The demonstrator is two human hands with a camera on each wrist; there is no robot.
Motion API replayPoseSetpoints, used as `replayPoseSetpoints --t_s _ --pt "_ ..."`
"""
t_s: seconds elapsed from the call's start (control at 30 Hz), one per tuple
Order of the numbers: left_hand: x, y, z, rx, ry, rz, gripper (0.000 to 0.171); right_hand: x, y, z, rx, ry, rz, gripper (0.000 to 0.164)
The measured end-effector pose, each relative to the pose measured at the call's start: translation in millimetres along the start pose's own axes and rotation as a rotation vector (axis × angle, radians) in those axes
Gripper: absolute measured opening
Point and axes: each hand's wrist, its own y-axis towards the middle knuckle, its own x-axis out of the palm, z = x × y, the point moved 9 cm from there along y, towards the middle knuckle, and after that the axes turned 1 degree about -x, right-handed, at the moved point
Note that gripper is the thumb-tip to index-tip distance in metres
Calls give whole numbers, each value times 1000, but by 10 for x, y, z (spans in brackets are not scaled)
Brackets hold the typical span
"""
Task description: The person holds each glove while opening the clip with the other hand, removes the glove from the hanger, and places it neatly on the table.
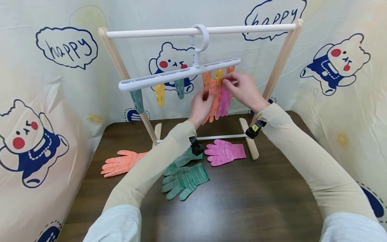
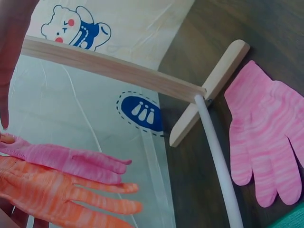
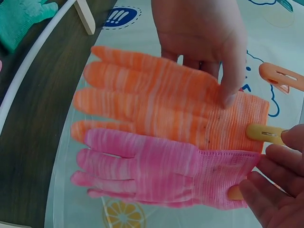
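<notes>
In the head view my left hand (image 1: 202,107) pinches an orange glove (image 1: 214,95) near its cuff, with the thumb on the front of the cuff in the right wrist view. My right hand (image 1: 244,90) has its curled fingertips at a yellow clip (image 3: 263,133), whose tip overlaps the orange cuff. A pink glove (image 3: 142,166) hangs beside the orange one, its cuff at an orange clip (image 3: 235,192) partly covered by a right finger. Both gloves hang fingers down below a white hanger (image 1: 157,78).
The hanger hooks over a white rail (image 1: 157,32) on a wooden stand (image 1: 281,60). More clips hang along it, including a yellow clip (image 1: 159,94) and a blue-grey clip (image 1: 179,89). On the table (image 1: 242,198) lie an orange glove (image 1: 122,163), a pink glove (image 1: 225,152) and green gloves (image 1: 185,181).
</notes>
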Motion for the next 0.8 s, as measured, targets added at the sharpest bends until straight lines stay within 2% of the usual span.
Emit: replayPoseSetpoints --t_s 0.17,0.5,0.63,0.8 --pt "-37 -14 -11 23 -10 2 27 20 -8 11 -8 -23 -3 32" --pt "-128 -54 -25 24 -63 22 29 53 6 2 -4 -35 -5 34" --pt "-144 -71 -39 16 -105 16 30 70 19 -2 18 35 11 37" --pt "-145 -82 -57 1 -154 2 29 108 18 32 110 176 31 44"
